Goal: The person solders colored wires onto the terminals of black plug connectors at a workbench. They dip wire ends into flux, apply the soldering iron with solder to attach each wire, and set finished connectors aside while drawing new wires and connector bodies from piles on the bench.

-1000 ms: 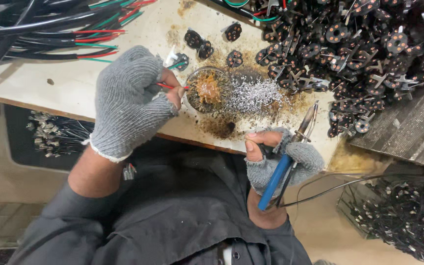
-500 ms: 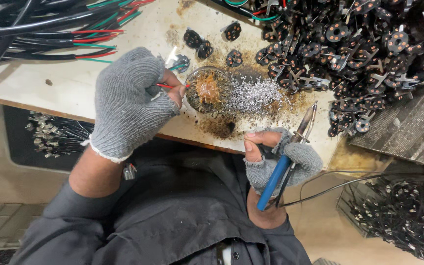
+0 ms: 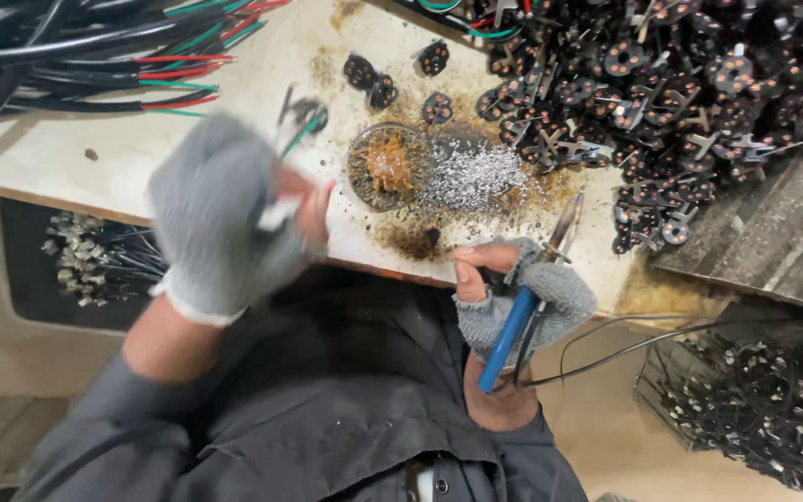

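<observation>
My left hand point(image 3: 225, 218), in a grey fingerless knit glove, is blurred with motion over the bench's near edge. It pinches a small dark part with coloured wires point(image 3: 301, 119). My right hand point(image 3: 522, 293), gloved the same way, grips a blue-handled soldering iron point(image 3: 533, 297) whose tip points up at the bench. Between the hands sits a small round tin of brown flux point(image 3: 388, 165), with a heap of silvery solder bits point(image 3: 472, 178) beside it.
A large pile of dark round parts with metal tabs point(image 3: 671, 84) covers the bench's right side. Bundles of black, red and green wires point(image 3: 85, 56) lie at the upper left. Below the bench are bins of finished parts point(image 3: 764, 418) and terminals point(image 3: 95, 260).
My left hand has pulled back from the flux tin toward the left and nearer me, carrying the wired part. The right hand with the soldering iron has stayed put.
</observation>
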The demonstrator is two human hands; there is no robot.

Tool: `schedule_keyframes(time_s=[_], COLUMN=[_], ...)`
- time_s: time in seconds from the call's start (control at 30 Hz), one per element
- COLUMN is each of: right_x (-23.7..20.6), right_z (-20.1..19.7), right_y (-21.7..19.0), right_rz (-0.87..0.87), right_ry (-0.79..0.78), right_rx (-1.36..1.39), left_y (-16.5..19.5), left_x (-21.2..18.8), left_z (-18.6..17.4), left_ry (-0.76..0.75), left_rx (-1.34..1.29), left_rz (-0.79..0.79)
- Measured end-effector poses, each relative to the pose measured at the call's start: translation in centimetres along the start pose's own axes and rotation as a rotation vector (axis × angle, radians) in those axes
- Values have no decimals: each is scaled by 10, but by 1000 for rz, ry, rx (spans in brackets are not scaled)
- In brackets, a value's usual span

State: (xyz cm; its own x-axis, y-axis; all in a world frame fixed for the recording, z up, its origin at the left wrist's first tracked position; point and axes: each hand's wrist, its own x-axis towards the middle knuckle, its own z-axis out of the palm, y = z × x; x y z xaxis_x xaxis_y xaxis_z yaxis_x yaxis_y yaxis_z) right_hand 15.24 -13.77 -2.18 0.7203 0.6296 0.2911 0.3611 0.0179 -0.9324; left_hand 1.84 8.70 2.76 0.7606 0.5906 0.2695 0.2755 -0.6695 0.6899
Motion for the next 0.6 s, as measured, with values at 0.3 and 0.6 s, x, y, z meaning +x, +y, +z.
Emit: schedule_keyframes(time_s=[0.3,0.6], right_x=[-10,-15], right_z=[-5,-6], right_y=[-2,-15], right_rz=[12,52], right_ry=[-253,-232], right_rx=[-212,-79], left_y=[17,43], left_x=[-37,-56], left_z=[-14,20], left_ry=[-552,-563], left_rx=[-552,-769], left_rz=[-182,-371])
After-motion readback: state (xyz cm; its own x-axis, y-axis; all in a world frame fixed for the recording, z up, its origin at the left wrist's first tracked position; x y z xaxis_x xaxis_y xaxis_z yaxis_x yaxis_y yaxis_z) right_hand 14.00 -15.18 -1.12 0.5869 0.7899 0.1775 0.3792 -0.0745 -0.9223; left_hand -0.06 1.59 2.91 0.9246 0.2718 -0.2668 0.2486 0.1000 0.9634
